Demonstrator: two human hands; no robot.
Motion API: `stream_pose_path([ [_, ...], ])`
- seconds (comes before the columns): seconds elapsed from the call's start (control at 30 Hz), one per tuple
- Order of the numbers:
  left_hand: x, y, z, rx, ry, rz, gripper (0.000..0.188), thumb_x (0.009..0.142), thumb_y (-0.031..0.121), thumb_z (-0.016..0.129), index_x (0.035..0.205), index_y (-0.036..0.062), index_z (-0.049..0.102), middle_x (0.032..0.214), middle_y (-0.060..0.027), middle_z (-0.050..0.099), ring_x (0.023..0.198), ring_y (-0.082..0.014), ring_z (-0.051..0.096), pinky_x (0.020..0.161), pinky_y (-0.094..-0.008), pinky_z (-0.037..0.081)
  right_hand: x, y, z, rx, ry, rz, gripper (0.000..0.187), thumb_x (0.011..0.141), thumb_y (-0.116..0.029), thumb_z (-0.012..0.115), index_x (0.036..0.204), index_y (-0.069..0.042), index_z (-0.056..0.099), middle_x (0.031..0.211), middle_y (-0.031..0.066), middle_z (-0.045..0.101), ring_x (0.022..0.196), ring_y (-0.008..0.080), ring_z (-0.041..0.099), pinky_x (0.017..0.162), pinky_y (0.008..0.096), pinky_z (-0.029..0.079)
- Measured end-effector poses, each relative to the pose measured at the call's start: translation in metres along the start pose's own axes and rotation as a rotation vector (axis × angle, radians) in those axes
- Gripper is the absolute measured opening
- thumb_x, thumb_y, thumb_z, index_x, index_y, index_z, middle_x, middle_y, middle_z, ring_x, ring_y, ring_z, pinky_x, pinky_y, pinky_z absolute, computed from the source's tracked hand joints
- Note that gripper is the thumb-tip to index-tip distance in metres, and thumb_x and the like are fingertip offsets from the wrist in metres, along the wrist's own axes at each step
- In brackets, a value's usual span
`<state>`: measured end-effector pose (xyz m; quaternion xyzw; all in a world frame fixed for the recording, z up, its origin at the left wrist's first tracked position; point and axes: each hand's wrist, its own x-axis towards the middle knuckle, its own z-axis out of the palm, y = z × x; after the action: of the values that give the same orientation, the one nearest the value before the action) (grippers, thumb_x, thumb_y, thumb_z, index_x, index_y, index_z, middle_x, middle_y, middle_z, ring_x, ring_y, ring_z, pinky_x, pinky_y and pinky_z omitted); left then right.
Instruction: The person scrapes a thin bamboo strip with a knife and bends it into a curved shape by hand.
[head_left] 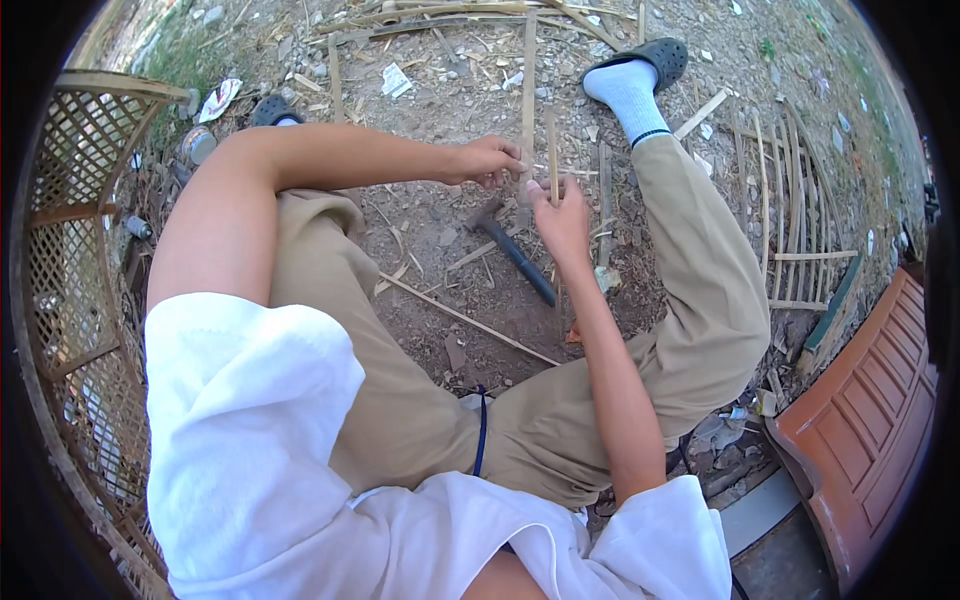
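My right hand is closed round a thin wooden strip that stands up out of the fist. Just left of it, my left hand is pinched beside the lower part of a longer, wider wooden slat; what the fingertips hold is too small to make out. The two hands nearly meet between my spread knees. Below them a hammer with a dark handle lies on the dirt, its head toward the upper left. A narrow stick runs slantwise across the ground near my lap.
A framed wooden lattice stands along the left side. On the right lie a slatted wooden frame and a brown moulded panel. More wooden strips lie at the far edge, with paper scraps and stones scattered about.
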<state>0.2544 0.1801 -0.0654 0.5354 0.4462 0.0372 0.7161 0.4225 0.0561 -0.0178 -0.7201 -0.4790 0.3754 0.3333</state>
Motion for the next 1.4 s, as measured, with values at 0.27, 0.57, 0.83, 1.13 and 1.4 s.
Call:
stream_pose_path([
  [0.27,-0.04,0.034,-0.014,0.264,-0.078,-0.016,0.03,0.101,0.024,0.061,0.127,0.0106,0.064,0.1,0.0007,0.068,0.074,-0.0083,0.063,0.063,-0.0273,0.05,0.021,0.027,-0.002,-0.087,-0.183,-0.041,0.032,0.089,-0.013,0.075,0.109,0.006,0.058,0.092,0.0259,0.073,0.089,0.0426,0.073,0.079,0.049,0.053],
  [0.57,-0.144,-0.142,-0.135,1.038,0.676,-0.331,0.065,0.083,0.041,0.074,0.122,-0.0074,0.056,0.104,-0.0269,0.071,0.105,-0.0461,0.068,0.094,-0.0498,0.054,0.021,0.055,0.026,-0.197,-0.223,-0.173,0.03,0.093,-0.009,0.066,0.112,0.008,0.052,0.089,0.0332,0.069,0.092,0.0522,0.068,0.082,0.0566,0.053],
  [0.83,-0.142,-0.19,-0.077,0.201,0.92,-0.245,0.06,0.082,0.027,0.082,0.124,-0.0018,0.051,0.105,-0.0204,0.072,0.092,-0.0335,0.073,0.08,-0.0405,0.058,0.019,0.061,0.015,-0.439,-0.234,-0.243,0.031,0.093,-0.005,0.06,0.115,0.012,0.046,0.09,0.0379,0.067,0.09,0.0551,0.067,0.08,0.0603,0.054],
  [1.13,-0.164,-0.196,-0.048,0.527,1.051,-0.188,0.058,0.079,0.019,0.079,0.127,-0.0005,0.054,0.106,-0.0271,0.07,0.105,-0.0432,0.068,0.089,-0.0485,0.054,0.033,0.073,-0.008,-0.55,0.052,-0.319,0.027,0.093,-0.004,0.062,0.116,0.009,0.057,0.118,0.0335,0.056,0.101,0.0517,0.064,0.089,0.0559,0.053],
  [1.4,-0.178,-0.212,-0.037,0.547,1.12,0.007,0.057,0.08,0.018,0.079,0.128,0.0001,0.056,0.097,-0.0245,0.07,0.095,-0.0419,0.07,0.084,-0.0481,0.056,0.047,0.088,-0.013,-0.548,-0.009,-0.226,0.041,0.093,-0.006,0.066,0.13,0.009,0.054,0.122,0.0323,0.052,0.11,0.0503,0.06,0.095,0.0511,0.05],
])
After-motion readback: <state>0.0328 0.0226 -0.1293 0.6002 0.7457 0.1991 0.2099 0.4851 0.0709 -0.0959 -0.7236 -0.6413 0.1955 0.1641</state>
